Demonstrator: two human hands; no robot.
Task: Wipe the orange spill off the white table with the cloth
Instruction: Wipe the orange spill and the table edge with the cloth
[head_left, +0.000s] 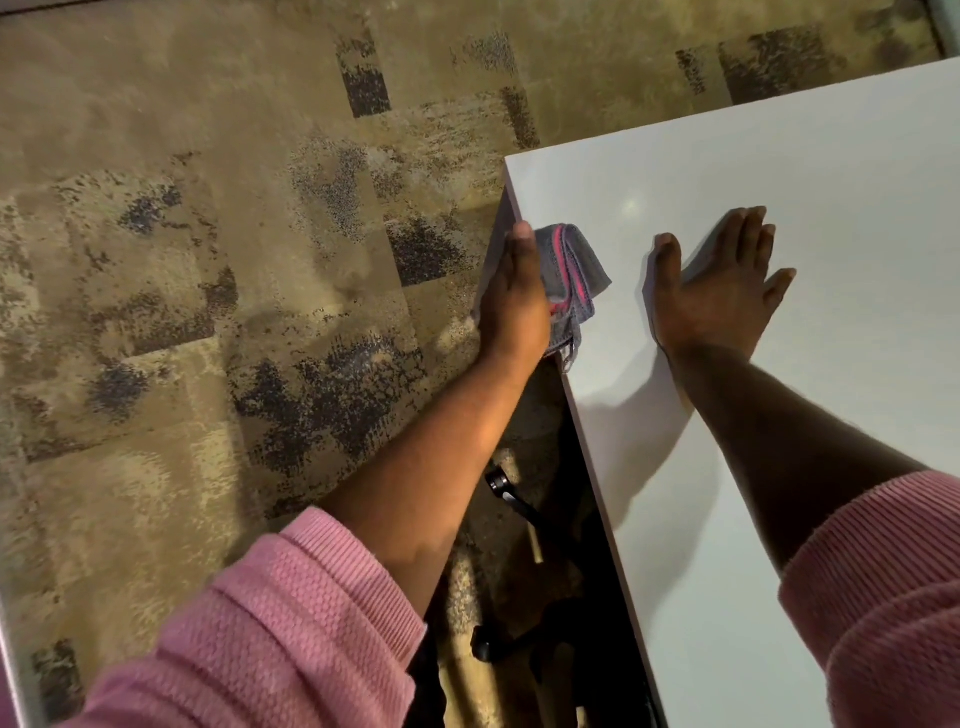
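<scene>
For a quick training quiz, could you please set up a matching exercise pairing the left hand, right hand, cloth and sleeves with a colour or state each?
Things:
1. left hand
2. right hand
3. cloth
4. sleeves

Descriptions:
A. grey with a pink-red edge
B. lying flat and open on the white table
C. pink knit, pushed up the forearms
D. gripping something at the table's edge

Pairs: 1-D, 2-B, 3-A, 4-C
</scene>
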